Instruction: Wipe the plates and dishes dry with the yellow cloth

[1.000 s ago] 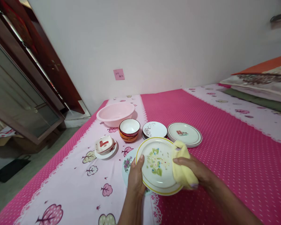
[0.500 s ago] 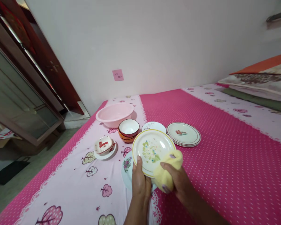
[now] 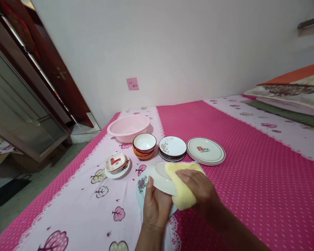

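My left hand [image 3: 157, 205] grips the near edge of a white plate [image 3: 157, 177], thumb on top. The plate is tilted, its plain underside with a foot ring facing me. In my right hand [image 3: 197, 186] is a yellow cloth [image 3: 184, 195], pressed flat against the plate's right part, which it covers. Below the held plate lies a pale plate with purple flowers [image 3: 141, 186], partly hidden by it and by my left hand. Just beyond stand a stack of small dark-sided plates [image 3: 175, 146] and a stack of white plates with a red mark [image 3: 206, 151].
Stacked bowls [image 3: 144, 143] stand left of the small plates, before a pink basin [image 3: 129, 126]. Small square dishes [image 3: 115, 161] rest on a white plate [image 3: 122, 172] at left. Everything lies on a pink bedspread [image 3: 259, 181]. Folded bedding [image 3: 290, 92] is piled at far right.
The held plate has been turned over from its flower-patterned face to its plain underside and lowered slightly. The bunched cloth is now spread across it, and the small plate stack behind shows fully.
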The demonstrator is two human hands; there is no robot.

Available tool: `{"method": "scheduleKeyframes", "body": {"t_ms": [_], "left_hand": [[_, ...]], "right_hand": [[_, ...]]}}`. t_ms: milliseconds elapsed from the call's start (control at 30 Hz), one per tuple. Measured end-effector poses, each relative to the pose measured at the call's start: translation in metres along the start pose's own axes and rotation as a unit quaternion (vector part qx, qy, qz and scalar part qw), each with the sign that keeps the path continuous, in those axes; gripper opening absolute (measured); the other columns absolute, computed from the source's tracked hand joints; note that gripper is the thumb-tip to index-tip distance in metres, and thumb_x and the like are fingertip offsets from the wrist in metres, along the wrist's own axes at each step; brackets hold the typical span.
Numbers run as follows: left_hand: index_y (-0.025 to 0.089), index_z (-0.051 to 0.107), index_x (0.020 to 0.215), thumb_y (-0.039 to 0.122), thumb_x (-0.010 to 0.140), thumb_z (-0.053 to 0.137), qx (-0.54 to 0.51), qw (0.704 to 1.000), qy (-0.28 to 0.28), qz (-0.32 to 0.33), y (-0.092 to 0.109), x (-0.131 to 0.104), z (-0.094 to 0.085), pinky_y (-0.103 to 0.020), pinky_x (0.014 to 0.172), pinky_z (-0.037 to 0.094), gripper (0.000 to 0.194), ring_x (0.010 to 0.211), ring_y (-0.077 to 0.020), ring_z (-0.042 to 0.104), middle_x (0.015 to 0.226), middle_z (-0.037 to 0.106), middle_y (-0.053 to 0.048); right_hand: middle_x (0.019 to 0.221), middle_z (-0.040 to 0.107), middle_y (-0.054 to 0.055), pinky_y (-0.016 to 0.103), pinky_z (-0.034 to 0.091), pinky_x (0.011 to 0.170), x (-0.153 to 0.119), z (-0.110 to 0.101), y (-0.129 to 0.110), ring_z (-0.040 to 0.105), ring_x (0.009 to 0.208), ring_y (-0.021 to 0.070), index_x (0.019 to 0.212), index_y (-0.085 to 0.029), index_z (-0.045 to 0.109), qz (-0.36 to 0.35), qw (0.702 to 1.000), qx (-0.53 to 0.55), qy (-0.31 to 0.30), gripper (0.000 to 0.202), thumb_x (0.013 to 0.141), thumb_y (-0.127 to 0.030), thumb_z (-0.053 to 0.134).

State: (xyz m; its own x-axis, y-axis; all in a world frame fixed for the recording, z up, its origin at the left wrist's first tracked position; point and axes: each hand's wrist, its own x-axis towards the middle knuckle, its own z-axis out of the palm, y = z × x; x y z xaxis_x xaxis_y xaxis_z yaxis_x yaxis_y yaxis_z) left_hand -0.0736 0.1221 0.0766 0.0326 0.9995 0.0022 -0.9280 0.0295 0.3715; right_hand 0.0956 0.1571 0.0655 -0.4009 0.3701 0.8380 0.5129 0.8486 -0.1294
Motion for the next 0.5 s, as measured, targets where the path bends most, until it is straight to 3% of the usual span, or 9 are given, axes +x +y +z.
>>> {"method": "scheduleKeyframes", "body": {"t_ms": [133, 267, 367, 433, 500], "left_hand": [[0.018, 0.051, 0.151, 0.018, 0.086, 0.053, -0.003, 0.998, 0.052, -0.031, 0.007, 0.001, -0.008, -0.051, 0.124, 0.032, 0.064, 0.134, -0.0315, 0.059, 0.133, 0.073, -0.012], [0.016, 0.050, 0.151, 0.014, 0.075, 0.054, 0.014, 0.997, 0.053, -0.062, 0.014, 0.002, -0.015, -0.050, 0.124, 0.032, 0.076, 0.135, -0.0313, 0.059, 0.130, 0.074, -0.012], [0.014, 0.051, 0.151, 0.014, 0.071, 0.055, 0.010, 0.996, 0.049, -0.080, 0.014, 0.002, -0.015, -0.051, 0.124, 0.033, 0.079, 0.133, -0.0321, 0.061, 0.127, 0.076, -0.013], [0.013, 0.052, 0.149, 0.013, 0.070, 0.055, -0.003, 0.994, 0.072, -0.083, 0.012, 0.002, -0.014, -0.051, 0.122, 0.036, 0.079, 0.128, -0.0319, 0.065, 0.121, 0.078, -0.013], [0.015, 0.054, 0.148, 0.010, 0.070, 0.055, -0.015, 0.991, 0.109, -0.075, 0.009, 0.002, -0.012, -0.052, 0.120, 0.039, 0.078, 0.121, -0.0310, 0.069, 0.113, 0.081, -0.011]], "right_hand": [[0.128, 0.070, 0.018, 0.051, 0.052, 0.103, -0.001, 0.007, -0.005, 0.063, 0.124, 0.0323, 0.143, -0.013, 0.057, -0.011, 0.995, -0.053, -0.084, 0.046, 0.097, -0.016, 0.048], [0.150, 0.057, 0.016, 0.054, 0.044, 0.116, -0.004, 0.003, -0.016, 0.048, 0.143, 0.0294, 0.151, -0.016, 0.049, 0.033, 0.984, -0.030, -0.170, 0.063, 0.090, -0.002, 0.040], [0.161, 0.045, 0.012, 0.051, 0.039, 0.121, -0.003, -0.013, -0.021, 0.038, 0.151, 0.0258, 0.155, -0.018, 0.044, 0.087, 0.970, 0.047, -0.220, 0.076, 0.082, 0.004, 0.039], [0.159, 0.049, 0.012, 0.050, 0.043, 0.119, 0.003, -0.028, -0.020, 0.045, 0.146, 0.0278, 0.154, -0.021, 0.046, 0.142, 0.954, 0.128, -0.232, 0.075, 0.082, -0.001, 0.049], [0.147, 0.061, 0.010, 0.046, 0.054, 0.105, 0.014, -0.043, -0.017, 0.061, 0.130, 0.0306, 0.148, -0.024, 0.053, 0.245, 0.925, 0.210, -0.200, 0.071, 0.079, -0.013, 0.066]]}}
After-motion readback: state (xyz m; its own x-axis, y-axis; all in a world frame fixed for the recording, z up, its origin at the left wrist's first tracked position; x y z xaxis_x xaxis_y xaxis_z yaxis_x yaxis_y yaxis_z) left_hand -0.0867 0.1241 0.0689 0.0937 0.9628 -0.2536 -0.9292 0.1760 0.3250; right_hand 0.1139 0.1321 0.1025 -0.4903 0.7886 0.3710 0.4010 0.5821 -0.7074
